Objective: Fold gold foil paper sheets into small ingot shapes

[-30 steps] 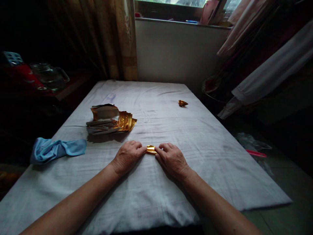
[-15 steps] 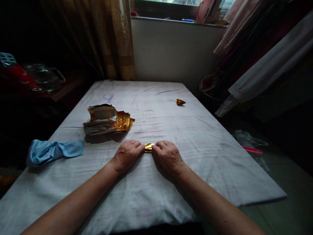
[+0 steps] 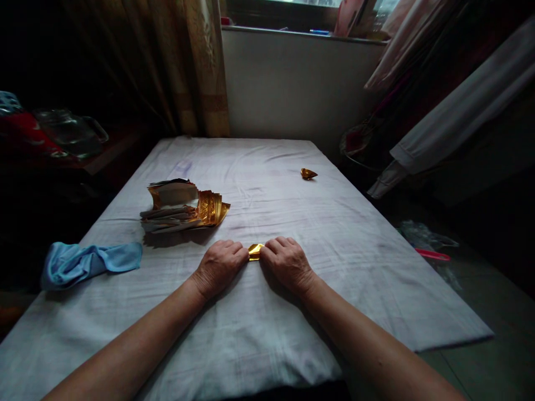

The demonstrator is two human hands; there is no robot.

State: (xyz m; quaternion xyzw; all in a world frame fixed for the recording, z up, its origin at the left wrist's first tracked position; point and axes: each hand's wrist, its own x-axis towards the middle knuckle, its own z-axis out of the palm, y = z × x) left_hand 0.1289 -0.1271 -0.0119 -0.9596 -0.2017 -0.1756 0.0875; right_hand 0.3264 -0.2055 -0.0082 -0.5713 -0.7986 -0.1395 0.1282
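Between my two hands is a small folded piece of gold foil paper (image 3: 254, 252), low over the white cloth. My left hand (image 3: 221, 264) is closed on its left end, and my right hand (image 3: 286, 262) grips the right end. The fingertips of both hands are partly hidden behind the knuckles and thumbs. Ahead and to the left lies a fanned stack of gold foil paper (image 3: 211, 209) with grey backs. Farther off, on the right, sits a folded gold paper piece (image 3: 308, 174) with a pointed end.
A blue cloth (image 3: 90, 264) lies at the left on the white-sheeted surface (image 3: 267, 334). Beyond the left edge, a glass jug (image 3: 71, 133) stands on a dark table. Clothes (image 3: 451, 117) hang at the right, and clear plastic with a pink strip (image 3: 432, 254) is below the right edge.
The gold paper between my hands shows a slightly different fold, with a more pointed top. My hands have barely moved, and the view has shifted a little.
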